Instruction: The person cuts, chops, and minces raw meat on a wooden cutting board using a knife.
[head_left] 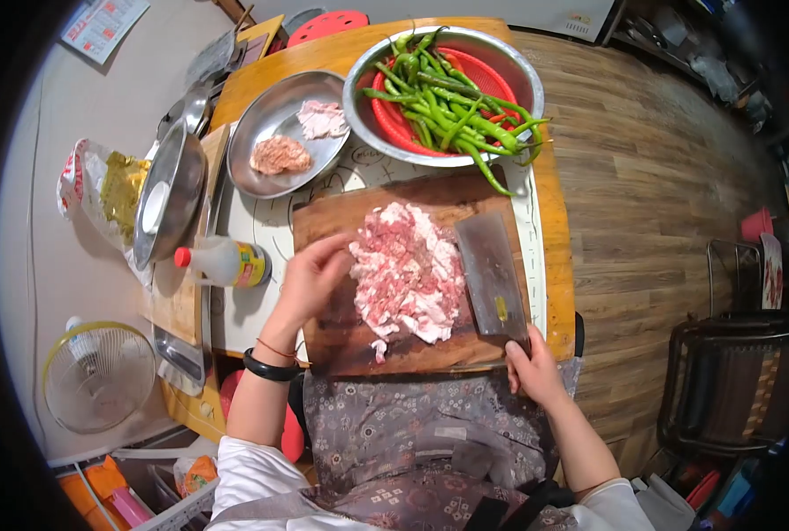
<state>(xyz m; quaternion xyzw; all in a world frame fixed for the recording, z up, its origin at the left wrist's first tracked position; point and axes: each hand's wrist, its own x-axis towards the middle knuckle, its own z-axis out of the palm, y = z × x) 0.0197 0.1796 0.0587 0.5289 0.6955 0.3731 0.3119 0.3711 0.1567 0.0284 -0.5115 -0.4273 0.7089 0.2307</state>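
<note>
A heap of chopped pink-and-white meat [408, 274] lies in the middle of a dark wooden cutting board [328, 341]. My right hand [534, 367] grips the handle of a cleaver [490, 274], whose wide blade rests flat-looking along the right side of the board, just beside the meat. At the heap's left edge is my left hand [317, 276], fingers bent and slightly apart, the tips at or touching the meat; nothing shows between them. A black bracelet is on the left wrist.
Behind the board stand a metal bowl [356, 115] with a red basket of green chilies [452, 102] and a metal dish [244, 164] holding minced meat [279, 156] and a pale slice [322, 119]. To the left are a red-capped bottle [226, 262] and a tilted metal bowl [160, 226].
</note>
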